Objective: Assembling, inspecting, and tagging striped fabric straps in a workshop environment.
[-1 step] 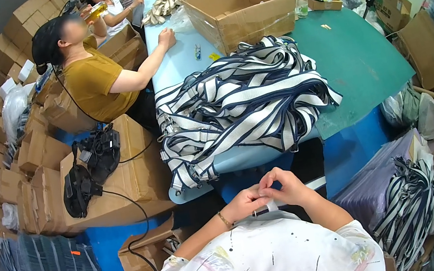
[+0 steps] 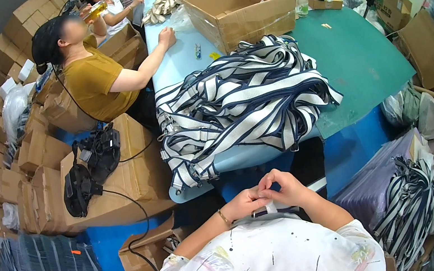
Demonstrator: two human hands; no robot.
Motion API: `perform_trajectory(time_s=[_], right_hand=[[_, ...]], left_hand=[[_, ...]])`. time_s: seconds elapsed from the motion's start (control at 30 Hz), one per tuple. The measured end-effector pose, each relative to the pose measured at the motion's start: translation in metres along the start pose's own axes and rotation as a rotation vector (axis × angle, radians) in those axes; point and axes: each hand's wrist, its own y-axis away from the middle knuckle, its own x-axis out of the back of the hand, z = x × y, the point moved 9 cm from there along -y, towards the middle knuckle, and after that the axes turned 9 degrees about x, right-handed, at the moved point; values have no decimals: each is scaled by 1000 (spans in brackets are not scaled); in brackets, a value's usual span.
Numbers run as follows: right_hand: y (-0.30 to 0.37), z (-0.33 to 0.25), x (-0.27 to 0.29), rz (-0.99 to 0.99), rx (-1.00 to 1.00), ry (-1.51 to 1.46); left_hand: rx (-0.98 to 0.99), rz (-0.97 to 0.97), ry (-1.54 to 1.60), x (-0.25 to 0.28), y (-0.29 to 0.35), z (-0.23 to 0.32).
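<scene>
Just in front of my body, below the near table edge, my left hand [image 2: 242, 204] and my right hand [image 2: 285, 188] meet with the fingertips pinched together. A small white strip [image 2: 270, 207] hangs out beneath the fingers; its upper part is hidden between them. I cannot make out exactly what kind of piece it is. Ahead of my hands, a big tangled heap of white-and-navy striped webbing straps [image 2: 256, 95] with metal clips lies on the table. A short length of pale strap [image 2: 317, 183] shows beside my right forearm.
A cardboard box [image 2: 242, 26] stands behind the heap on the table [image 2: 354, 68]. At left, a carton [image 2: 137, 171] bears black gear with a cable. More straps [image 2: 410, 207] hang at lower right. A person [image 2: 91, 76] sits at the table's left side, drinking; another sits beyond.
</scene>
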Motion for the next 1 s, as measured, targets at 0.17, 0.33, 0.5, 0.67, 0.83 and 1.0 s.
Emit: perform_trajectory(time_s=[0.17,0.33,0.5,0.67,0.83,1.0], right_hand=[[6,11,13,208,-60,15],[14,35,21,489,-99,-265],[28,63,16,689,-302,-633],[18,51,9,495,-208,-550],[11,41,10,362,-203,-399],[6,32,14,239,-235,-30]], left_hand=[[-245,230,-304,8,4,21],[-359,480,-692,-1,15,60],[-508,593,-932,-11,28,57],[-141,408,-202,20,11,18],[-103,410,-11,22,11,19],[-194,440,-30,26,11,26]])
